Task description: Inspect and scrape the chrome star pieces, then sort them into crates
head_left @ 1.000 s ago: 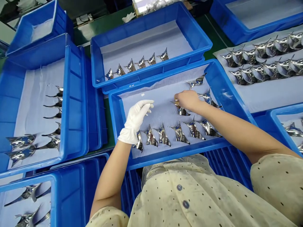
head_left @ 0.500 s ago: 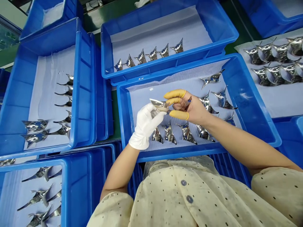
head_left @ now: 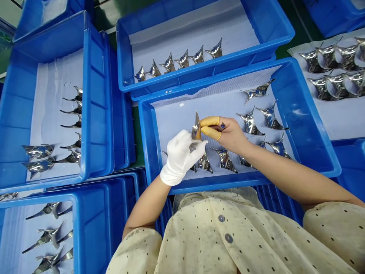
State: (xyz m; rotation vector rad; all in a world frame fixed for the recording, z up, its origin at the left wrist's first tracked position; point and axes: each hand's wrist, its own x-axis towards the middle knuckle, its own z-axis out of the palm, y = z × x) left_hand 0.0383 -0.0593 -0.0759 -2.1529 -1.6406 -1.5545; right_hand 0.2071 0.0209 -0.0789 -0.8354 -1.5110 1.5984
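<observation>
1. Head view: the right hand [head_left: 225, 131] pinches a three-pointed, mirror-polished metal piece [head_left: 196, 127] upright above the middle of the tray, its yellow finger cots [head_left: 209, 121] pressed against the piece's upper part.
2. The white-gloved left hand [head_left: 181, 158] cups the piece's lower end with curled fingers. Glove and cots keep bare skin off the polish, which suits this two-handed hold.
3. A blue plastic tray [head_left: 228, 182], lined with a pale lavender sheet [head_left: 176, 118], carries more polished pieces [head_left: 250, 123] toward its right and near edges.
4. Another blue tray [head_left: 245, 57] lies beyond its far edge, and a green worktop [head_left: 134, 133] shows between the trays.
</observation>
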